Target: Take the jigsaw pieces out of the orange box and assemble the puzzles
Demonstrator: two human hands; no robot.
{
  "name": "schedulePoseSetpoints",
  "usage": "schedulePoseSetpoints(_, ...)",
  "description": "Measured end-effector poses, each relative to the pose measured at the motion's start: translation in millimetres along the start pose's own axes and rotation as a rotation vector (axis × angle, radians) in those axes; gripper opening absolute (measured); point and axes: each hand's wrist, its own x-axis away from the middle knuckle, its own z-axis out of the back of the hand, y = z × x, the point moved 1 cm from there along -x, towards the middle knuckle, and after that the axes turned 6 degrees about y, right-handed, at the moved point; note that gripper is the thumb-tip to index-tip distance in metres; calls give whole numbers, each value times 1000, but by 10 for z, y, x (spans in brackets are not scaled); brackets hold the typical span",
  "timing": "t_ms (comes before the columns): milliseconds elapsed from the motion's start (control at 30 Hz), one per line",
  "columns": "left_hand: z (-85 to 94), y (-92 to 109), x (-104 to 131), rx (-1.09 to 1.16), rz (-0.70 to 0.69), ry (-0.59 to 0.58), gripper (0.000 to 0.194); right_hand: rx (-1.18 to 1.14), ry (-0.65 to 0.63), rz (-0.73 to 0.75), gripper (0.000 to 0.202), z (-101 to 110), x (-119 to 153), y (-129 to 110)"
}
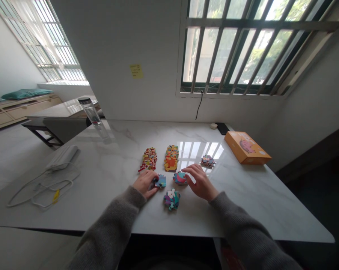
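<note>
My left hand (146, 183) curls around the left side of a small stack of blue puzzle pieces (160, 181), its thumb toward me and fingers on the far side. My right hand (199, 180) is at the right edge of another stack of puzzle pieces (179, 178), pink and teal on top. Its fingers are apart, and the fingertips appear to touch that stack. Nearer to me lies a pile of purple, green and white puzzle pieces (172, 199). Beyond my hands are a row of red-and-yellow puzzle pieces (149, 156) and a row of orange-and-yellow ones (171, 158).
Another puzzle stack (208, 161) lies beyond my right hand. An orange box (246, 147), a black phone-like object (222, 128) and a small white object (213, 126) are at the back right. A white device with cables (62, 157) and a glass bottle (89, 111) stand left on the marble table (107, 210).
</note>
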Motion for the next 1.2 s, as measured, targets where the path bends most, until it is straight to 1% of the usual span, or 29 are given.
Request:
schedulePoseSetpoints(133,52,103,4,-37,-28,29,33,3,-3,4,21,3,2,-6)
schedulePoseSetpoints(300,68,94,-15,-17,-72,53,17,2,-7,2,21,8,2,-20)
schedulePoseSetpoints(367,64,87,-23,-9,-76,52,16,-3,-8,2,21,7,6,-24)
schedulePoseSetpoints(500,85,111,-35,36,-47,66,22,-6,-6,-2,21,0,14,-20)
schedulePoseSetpoints(600,134,159,-64,119,-36,122,25,-17,-5,-4,21,-14,13,-15)
schedulePoseSetpoints(700,184,250,-133,210,-56,164,26,-51,-3,-23,20,-36,5,-34)
schedulePoseSetpoints(767,202,342,-203,235,-71,154,25,-129,9,-85,20,-53,-7,-66)
schedulePoseSetpoints(833,209,450,-287,236,-96,134,25,-250,15,-199,22,-73,-26,-106)
schedulePoseSetpoints(933,206,602,-428,231,-139,98,26,-435,-17,-361,29,-109,-60,-152)
schedulePoseSetpoints(1033,200,690,-575,223,-174,75,27,-567,-37,-445,35,-129,-87,-146)
schedulePoseSetpoints(1100,192,705,-668,212,-202,116,28,-635,-28,-490,38,-129,-95,-114)
schedulePoseSetpoints(1200,159,690,-771,190,-208,221,23,-710,-3,-561,44,-125,-92,-54)
